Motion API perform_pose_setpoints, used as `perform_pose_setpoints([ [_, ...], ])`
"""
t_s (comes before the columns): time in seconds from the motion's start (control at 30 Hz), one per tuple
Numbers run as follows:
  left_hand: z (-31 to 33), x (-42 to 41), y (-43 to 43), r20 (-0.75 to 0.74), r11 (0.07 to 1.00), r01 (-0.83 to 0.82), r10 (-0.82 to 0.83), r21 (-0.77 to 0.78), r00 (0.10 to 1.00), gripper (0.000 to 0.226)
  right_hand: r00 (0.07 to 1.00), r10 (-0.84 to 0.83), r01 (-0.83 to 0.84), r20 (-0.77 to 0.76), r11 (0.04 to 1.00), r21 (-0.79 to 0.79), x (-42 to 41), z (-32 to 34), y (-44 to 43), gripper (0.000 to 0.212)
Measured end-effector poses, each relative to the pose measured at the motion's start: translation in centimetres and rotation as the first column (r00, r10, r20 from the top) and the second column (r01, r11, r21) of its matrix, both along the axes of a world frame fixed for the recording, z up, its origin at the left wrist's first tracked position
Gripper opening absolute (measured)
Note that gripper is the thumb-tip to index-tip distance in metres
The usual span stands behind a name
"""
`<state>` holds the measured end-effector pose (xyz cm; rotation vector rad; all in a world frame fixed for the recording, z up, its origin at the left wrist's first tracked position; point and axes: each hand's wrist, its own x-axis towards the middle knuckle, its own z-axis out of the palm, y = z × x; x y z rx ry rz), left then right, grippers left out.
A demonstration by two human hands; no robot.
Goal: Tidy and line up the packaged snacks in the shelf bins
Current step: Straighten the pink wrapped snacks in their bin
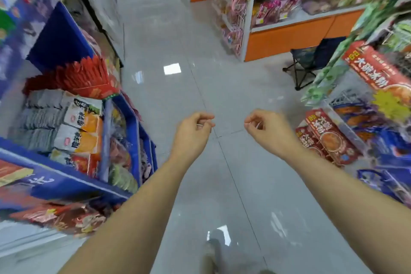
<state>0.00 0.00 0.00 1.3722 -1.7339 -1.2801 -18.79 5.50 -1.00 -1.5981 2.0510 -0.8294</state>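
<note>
My left hand (193,131) and my right hand (262,128) hang over the grey aisle floor with fingers loosely curled, holding nothing. Blue shelf bins (133,140) stand to the left. They hold white and orange snack packets (80,127) stacked in rows, with red packets (86,78) above them. On the right a rack carries red boxed snacks (327,135) and blue packets (391,147). Both hands are well away from either shelf. The picture is blurred by motion.
A glossy grey tiled floor (178,40) runs down the aisle. A dark folding chair (311,62) stands at the right by an orange-based shelf (289,35). Dark red packets (66,218) fill the lower left bin. My shoe (211,251) shows at the bottom.
</note>
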Motion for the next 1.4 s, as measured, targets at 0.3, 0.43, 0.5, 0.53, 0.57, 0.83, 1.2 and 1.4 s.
perform_pose_setpoints([
  [0.3, -0.1, -6.3, -9.7, -0.004, 0.997, 0.078, -0.078, -0.02, 0.997, 0.018, 0.995, -0.097, 0.097, 0.004, 0.993, 0.062, -5.7, -1.0, -7.9, 0.014],
  [0.43, 0.6, -10.3, -15.2, -0.011, 0.995, 0.089, -0.089, -0.044, 0.996, 0.019, 0.994, -0.106, 0.105, 0.017, 0.994, 0.025, -10.1, -0.4, -13.7, 0.019],
  [0.5, 1.1, -12.7, -18.2, -0.004, 0.994, 0.094, -0.095, -0.054, 0.995, 0.021, 0.993, -0.111, 0.11, 0.03, 0.994, 0.017, -12.5, -0.1, -16.5, 0.02],
  [0.53, 1.5, -13.9, -19.7, 0.002, 0.994, 0.096, -0.096, -0.053, 0.995, 0.021, 0.993, -0.111, 0.11, 0.031, 0.994, 0.027, -13.7, 0.1, -17.8, 0.019],
  [0.57, 1.9, -15.0, -21.1, 0.006, 0.994, 0.097, -0.097, -0.051, 0.995, 0.022, 0.995, -0.101, 0.1, 0.024, 0.994, 0.041, -14.9, 0.3, -19.1, 0.018],
  [0.83, 3.5, -21.2, -31.1, -0.006, 0.995, 0.046, -0.046, -0.087, 0.999, 0.021, 0.999, -0.046, 0.046, 0.005, 0.998, 0.037, -21.7, 2.1, -29.3, 0.022],
  [1.2, 2.1, -30.6, -47.4, -0.005, 0.987, 0.131, -0.132, -0.097, 0.991, 0.018, 0.988, -0.154, 0.154, -0.008, 0.987, 0.035, -29.5, 1.9, -43.4, 0.013],
  [1.4, 2.0, -36.2, -58.5, 0.028, 0.969, 0.234, -0.233, -0.082, 0.972, 0.017, 0.973, -0.229, 0.228, 0.008, 0.972, 0.045, -33.6, 2.2, -52.5, 0.015],
])
